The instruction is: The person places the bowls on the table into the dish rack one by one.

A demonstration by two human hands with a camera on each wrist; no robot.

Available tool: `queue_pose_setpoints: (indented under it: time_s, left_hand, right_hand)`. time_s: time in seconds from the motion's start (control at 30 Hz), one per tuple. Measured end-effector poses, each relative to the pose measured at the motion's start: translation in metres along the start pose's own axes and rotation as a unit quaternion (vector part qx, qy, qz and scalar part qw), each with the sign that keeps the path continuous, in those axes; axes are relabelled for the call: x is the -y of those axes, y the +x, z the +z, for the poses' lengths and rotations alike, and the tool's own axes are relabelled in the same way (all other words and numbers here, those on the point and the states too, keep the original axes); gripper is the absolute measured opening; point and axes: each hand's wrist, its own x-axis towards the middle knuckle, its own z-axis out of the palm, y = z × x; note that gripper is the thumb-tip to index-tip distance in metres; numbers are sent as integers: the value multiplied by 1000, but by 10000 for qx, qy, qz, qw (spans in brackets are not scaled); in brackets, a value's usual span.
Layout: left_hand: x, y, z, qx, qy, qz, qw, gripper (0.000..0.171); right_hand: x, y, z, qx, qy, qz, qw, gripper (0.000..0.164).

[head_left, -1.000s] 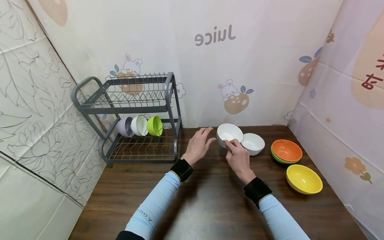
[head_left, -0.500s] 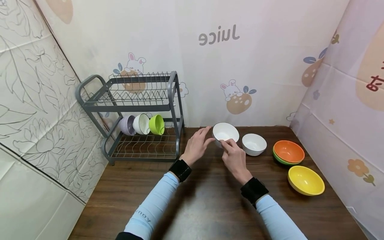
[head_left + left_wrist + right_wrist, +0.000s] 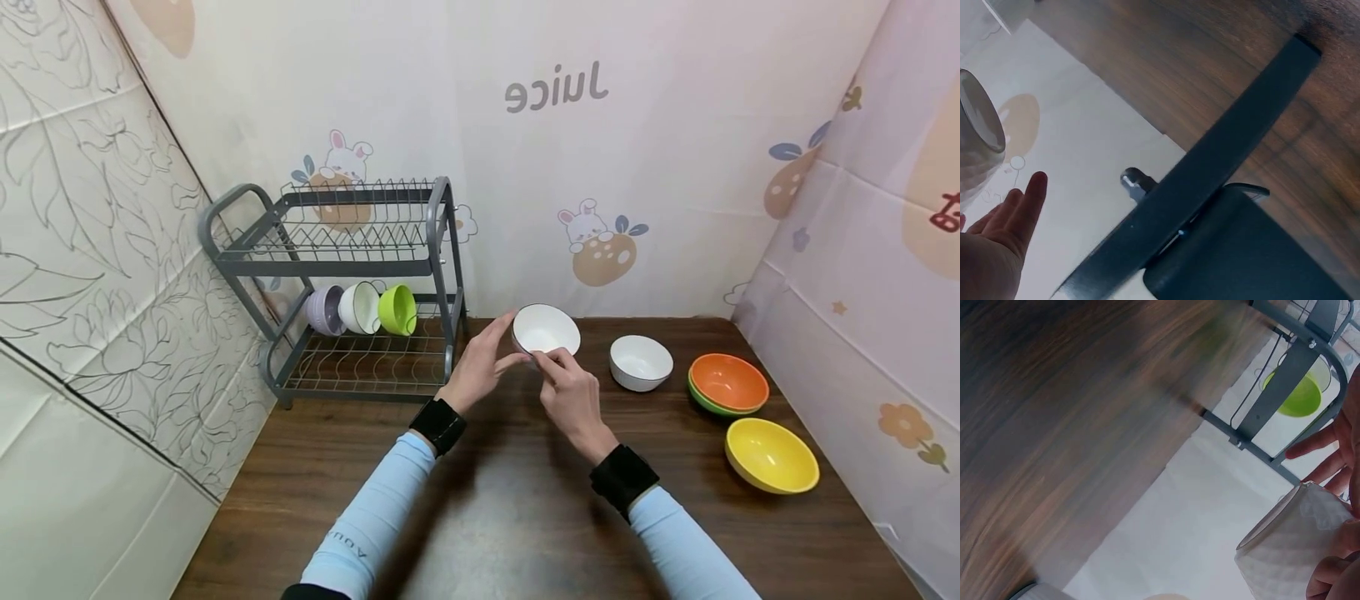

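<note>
My right hand [image 3: 572,400] pinches the near rim of a white bowl [image 3: 546,327] with a thin dark edge, held up off the table. Dimpled texture covers the bowl's outer wall [image 3: 1285,556] in the right wrist view. At the bowl's left side is my left hand [image 3: 478,367], its fingers extended and thumb spread; whether it touches the bowl is hard to tell. In the left wrist view, straight fingers [image 3: 1029,206] lie beside the bowl's base [image 3: 982,115]. A second white bowl [image 3: 641,362] stands on the table to the right.
A grey two-tier dish rack [image 3: 330,268] stands at left. Its lower tier holds a purple bowl [image 3: 326,311], a white bowl [image 3: 360,308] and a lime-green bowl [image 3: 397,310]. At right, an orange bowl [image 3: 729,382] is nested in a green one [image 3: 708,405], near a yellow bowl [image 3: 771,457].
The held white bowl has moved left, away from the second white bowl and close to my left hand. My right hand has travelled with it. The camera view has shifted slightly.
</note>
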Motion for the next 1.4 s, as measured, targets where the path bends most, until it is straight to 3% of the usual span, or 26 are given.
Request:
queue_pose_setpoints:
  time_s: [0.33,0.6,0.9,1.03,1.17,1.4]
  left_hand:
    - [8,-2,-3,216,-799,22,9966,93]
    - [6,-7,-8,99,-1030,-43,9946,94]
    - [5,-21,-16,-401,-697,138,9967,88]
    - [3,-28,-22,-646,-244,361,9970,87]
    - [0,-36,-29,-859,155,576,9945,88]
    - [-8,-48,-46,-1292,386,996,9859,89]
  right_hand:
    - [11,2,5,53,172,29,9998,23]
    - [15,2,8,40,292,8,9996,29]
    - [18,-3,10,212,327,-111,9992,28]
    - [20,-3,11,255,397,-164,9988,29]
    - [21,-2,12,211,408,-202,9987,34]
    - [25,-1,11,228,543,-271,9979,40]
